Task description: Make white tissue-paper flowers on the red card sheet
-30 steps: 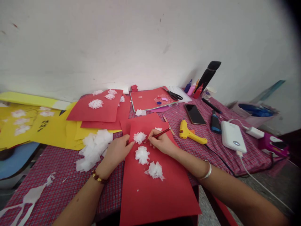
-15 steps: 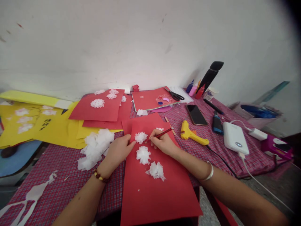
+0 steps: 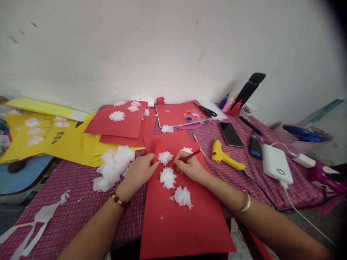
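A long sheet of red paper lies in front of me, with several white crumpled-paper flowers on it. My right hand grips a dark red pencil. The pencil's lower end is over the sheet, just right of the top-left flower. Below that sit a second flower and a third; another is partly hidden behind the right hand. My left hand is closed at the sheet's left edge, thumb on top and fingertips partly hidden.
Left of the sheet lies a heap of white tissue paper. Red cards with white flowers and yellow papers are behind. On the right lie a yellow glue gun, phone, scissors and a white power bank with cables.
The whole view has shifted slightly, so things appear a little farther right. My right hand has moved the pencil slightly over the sheet; the left hand stays at the edge.
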Available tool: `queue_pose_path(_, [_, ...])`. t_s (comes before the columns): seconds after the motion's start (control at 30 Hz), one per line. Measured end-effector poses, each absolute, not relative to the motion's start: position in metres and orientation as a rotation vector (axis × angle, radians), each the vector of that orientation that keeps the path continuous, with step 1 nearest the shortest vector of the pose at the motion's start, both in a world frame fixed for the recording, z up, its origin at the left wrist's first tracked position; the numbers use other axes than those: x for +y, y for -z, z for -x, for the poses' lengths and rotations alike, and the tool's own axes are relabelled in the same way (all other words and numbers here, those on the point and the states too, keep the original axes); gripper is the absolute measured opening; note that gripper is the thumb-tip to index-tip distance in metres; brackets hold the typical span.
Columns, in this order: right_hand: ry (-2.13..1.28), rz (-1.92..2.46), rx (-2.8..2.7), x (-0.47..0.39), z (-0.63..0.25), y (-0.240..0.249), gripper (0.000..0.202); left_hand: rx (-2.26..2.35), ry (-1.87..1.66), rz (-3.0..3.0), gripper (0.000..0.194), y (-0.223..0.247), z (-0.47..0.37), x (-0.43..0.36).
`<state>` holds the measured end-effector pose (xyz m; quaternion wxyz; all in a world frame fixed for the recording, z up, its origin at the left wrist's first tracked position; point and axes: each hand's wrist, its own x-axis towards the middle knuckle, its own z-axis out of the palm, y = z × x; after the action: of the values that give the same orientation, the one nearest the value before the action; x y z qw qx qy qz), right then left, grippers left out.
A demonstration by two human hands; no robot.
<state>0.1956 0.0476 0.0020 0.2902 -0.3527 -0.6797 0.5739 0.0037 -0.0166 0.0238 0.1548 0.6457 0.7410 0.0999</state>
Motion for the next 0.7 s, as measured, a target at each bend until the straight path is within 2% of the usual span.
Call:
queue_pose_path(0.3, [-1.443,0.918,-1.858,0.048,-0.193,0.003,0.007,2.138,-0.289,-1.86,0.022,-0.021,-0.003,-0.016])
queue_pose_path(0.7, [-1.494,0.862,-1.867,0.047,-0.184,0.003,0.009,2.154,-0.278,-1.876,0.02,-0.019,-0.004,-0.017])
